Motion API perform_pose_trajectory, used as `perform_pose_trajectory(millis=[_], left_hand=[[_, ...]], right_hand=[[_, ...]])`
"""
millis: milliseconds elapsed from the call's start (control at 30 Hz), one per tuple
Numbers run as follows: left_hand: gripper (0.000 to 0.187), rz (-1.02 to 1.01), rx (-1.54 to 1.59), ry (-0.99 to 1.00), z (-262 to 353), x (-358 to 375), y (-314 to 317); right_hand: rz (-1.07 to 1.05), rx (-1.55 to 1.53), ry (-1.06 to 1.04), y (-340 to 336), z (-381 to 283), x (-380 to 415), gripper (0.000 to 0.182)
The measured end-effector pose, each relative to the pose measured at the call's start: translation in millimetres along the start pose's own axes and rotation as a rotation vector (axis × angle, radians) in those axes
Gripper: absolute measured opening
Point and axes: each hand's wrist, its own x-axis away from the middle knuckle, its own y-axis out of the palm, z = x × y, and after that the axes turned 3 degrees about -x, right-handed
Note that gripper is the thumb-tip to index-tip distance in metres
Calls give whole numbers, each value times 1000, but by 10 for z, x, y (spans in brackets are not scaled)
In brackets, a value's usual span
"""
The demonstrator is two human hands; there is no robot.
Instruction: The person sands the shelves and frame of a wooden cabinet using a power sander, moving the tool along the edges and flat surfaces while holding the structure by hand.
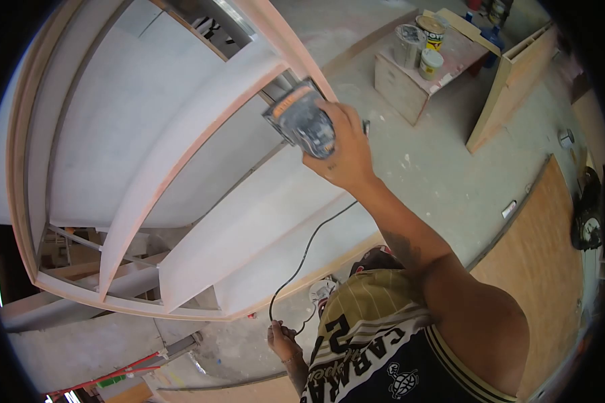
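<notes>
My right hand [348, 149] is wrapped round the back of a dusty dark power sander [304, 122] with an orange label. The sander is at the upper edge of a large curved wooden frame [198, 138] with pale panels and pinkish edges; whether its pad touches the wood cannot be made out. Low in the view, my left hand [284, 342] has its fingers closed on a black power cord [301, 258]. The cord runs in a loose curve up across the frame toward the sander.
A low worktable [403, 86] carries several cans, among them a yellow-labelled tin [433, 33] and a small white tub [431, 64]. A wooden panel [511, 87] stands beside it. A plywood sheet [531, 269] lies at right. Red hoses [114, 373] cross the lower left.
</notes>
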Motion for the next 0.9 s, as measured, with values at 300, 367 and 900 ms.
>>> perform_pose_trajectory(millis=[300, 367, 900], left_hand=[[25, -48, -54, 4, 102, -75, 104], [25, -34, -51, -12, 95, -90, 94], [26, -22, -157, -29, -21, -157, 11]], right_hand=[[-50, -33, 70, -71, 1, -3, 81], [-62, -27, 89, -84, 125, 209, 82], [-48, -32, 106, -180, 904, 1226, 85]])
